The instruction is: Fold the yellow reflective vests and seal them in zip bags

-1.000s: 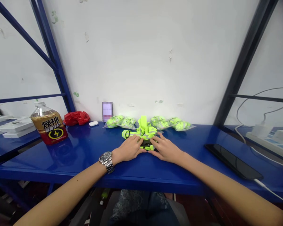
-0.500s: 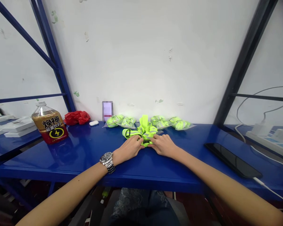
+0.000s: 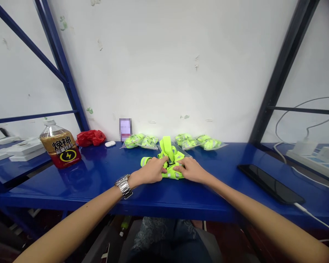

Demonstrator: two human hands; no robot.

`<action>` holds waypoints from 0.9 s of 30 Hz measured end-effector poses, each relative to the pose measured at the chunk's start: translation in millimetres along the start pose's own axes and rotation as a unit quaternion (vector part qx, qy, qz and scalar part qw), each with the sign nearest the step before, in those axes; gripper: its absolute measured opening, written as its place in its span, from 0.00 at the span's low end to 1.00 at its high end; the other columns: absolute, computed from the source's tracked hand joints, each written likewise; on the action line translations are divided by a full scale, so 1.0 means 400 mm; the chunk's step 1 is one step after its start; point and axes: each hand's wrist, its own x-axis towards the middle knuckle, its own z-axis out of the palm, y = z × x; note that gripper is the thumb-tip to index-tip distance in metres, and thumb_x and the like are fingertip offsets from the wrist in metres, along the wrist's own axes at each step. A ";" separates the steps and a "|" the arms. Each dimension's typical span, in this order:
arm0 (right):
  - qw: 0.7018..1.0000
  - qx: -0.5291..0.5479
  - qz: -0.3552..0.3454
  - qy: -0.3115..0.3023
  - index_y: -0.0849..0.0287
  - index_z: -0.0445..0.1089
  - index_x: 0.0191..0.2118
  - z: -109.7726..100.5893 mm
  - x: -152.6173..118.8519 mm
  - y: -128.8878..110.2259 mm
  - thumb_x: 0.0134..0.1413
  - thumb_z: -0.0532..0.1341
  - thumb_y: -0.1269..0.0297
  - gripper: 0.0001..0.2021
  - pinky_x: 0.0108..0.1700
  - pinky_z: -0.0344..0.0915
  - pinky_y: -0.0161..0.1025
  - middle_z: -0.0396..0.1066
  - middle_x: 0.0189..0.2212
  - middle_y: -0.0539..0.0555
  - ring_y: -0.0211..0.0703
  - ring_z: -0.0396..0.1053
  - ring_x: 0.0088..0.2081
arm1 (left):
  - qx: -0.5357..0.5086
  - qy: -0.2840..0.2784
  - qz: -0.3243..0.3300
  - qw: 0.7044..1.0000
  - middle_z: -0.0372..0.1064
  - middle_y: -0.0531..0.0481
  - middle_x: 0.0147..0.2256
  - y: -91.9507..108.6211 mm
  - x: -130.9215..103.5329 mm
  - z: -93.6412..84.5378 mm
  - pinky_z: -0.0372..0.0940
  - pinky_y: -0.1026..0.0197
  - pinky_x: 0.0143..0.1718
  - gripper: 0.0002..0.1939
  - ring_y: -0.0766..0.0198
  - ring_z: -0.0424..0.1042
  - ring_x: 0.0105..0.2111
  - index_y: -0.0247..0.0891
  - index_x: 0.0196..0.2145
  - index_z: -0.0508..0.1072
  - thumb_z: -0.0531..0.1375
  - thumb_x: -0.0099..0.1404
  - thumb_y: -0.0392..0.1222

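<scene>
A neon-yellow reflective strap bundle [image 3: 174, 174] with grey patches lies on the blue table [image 3: 104, 182], one loop standing up at its back. My left hand [image 3: 153, 170], wearing a metal watch, closes on the bundle's left side with thumb and fingers; a loose strap end sticks out beyond it. My right hand [image 3: 192, 169] grips the right side, its thumb over the straps. A dark buckle or fastener shows in part between the hands. Fingertips of both hands are partly hidden by the straps.
Clear bags of neon straps [image 3: 210, 143] line the wall. Left stand a drink bottle [image 3: 61, 144], a red plastic bag [image 3: 91, 137] and a white case [image 3: 110, 144]. A small blurred upright item [image 3: 125, 129] leans behind. A charging phone [image 3: 270, 183] and a power strip [image 3: 315, 160] lie right.
Both hands have shifted slightly on the strap bundle, the left one turning over it. More of the straps now spreads toward me between the hands, and the buckle at the left is covered.
</scene>
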 end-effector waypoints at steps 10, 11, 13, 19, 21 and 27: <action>0.984 -0.018 0.032 0.175 0.54 0.70 0.45 0.008 -0.003 0.007 0.57 0.57 0.47 0.18 0.34 0.57 0.37 0.70 0.40 0.58 0.49 0.66 0.42 | -0.066 -0.154 0.000 0.986 0.66 0.54 0.26 -0.015 0.091 -0.081 0.54 0.65 0.26 0.12 0.63 0.66 0.26 0.41 0.44 0.66 0.54 0.61 0.40; 0.979 -0.023 -0.019 0.201 0.55 0.70 0.44 0.011 -0.007 0.009 0.59 0.55 0.50 0.16 0.36 0.58 0.38 0.69 0.42 0.59 0.49 0.65 0.44 | -0.068 -0.166 -0.005 0.984 0.66 0.54 0.26 -0.017 0.098 -0.084 0.54 0.65 0.26 0.13 0.63 0.66 0.26 0.40 0.44 0.67 0.55 0.61 0.41; 0.970 -0.030 -0.133 0.204 0.58 0.70 0.41 0.015 -0.014 0.011 0.64 0.51 0.56 0.14 0.42 0.59 0.40 0.69 0.40 0.59 0.47 0.64 0.44 | -0.069 -0.175 -0.005 0.982 0.68 0.52 0.29 -0.020 0.108 -0.086 0.55 0.65 0.26 0.14 0.63 0.67 0.28 0.40 0.45 0.67 0.56 0.61 0.42; 0.962 -0.075 -0.226 0.133 0.64 0.69 0.42 0.020 -0.016 0.006 0.59 0.55 0.49 0.20 0.42 0.58 0.42 0.68 0.34 0.59 0.47 0.64 0.38 | -0.073 -0.134 -0.005 0.988 0.72 0.47 0.38 -0.025 0.095 -0.062 0.60 0.64 0.33 0.18 0.60 0.70 0.36 0.39 0.51 0.66 0.55 0.64 0.43; 0.966 -0.092 -0.213 0.115 0.65 0.69 0.42 0.018 -0.011 0.005 0.58 0.56 0.51 0.19 0.42 0.58 0.42 0.68 0.36 0.60 0.48 0.64 0.39 | -0.073 -0.117 -0.005 0.990 0.72 0.45 0.40 -0.023 0.088 -0.056 0.61 0.63 0.36 0.19 0.58 0.70 0.39 0.38 0.53 0.66 0.54 0.65 0.43; 0.976 -0.108 -0.184 0.053 0.65 0.70 0.42 -0.012 0.011 0.007 0.56 0.60 0.52 0.19 0.40 0.57 0.40 0.68 0.38 0.60 0.48 0.65 0.40 | -0.147 -0.160 -0.079 0.973 0.72 0.46 0.33 -0.010 0.092 -0.070 0.61 0.65 0.23 0.23 0.63 0.70 0.22 0.37 0.58 0.61 0.50 0.68 0.47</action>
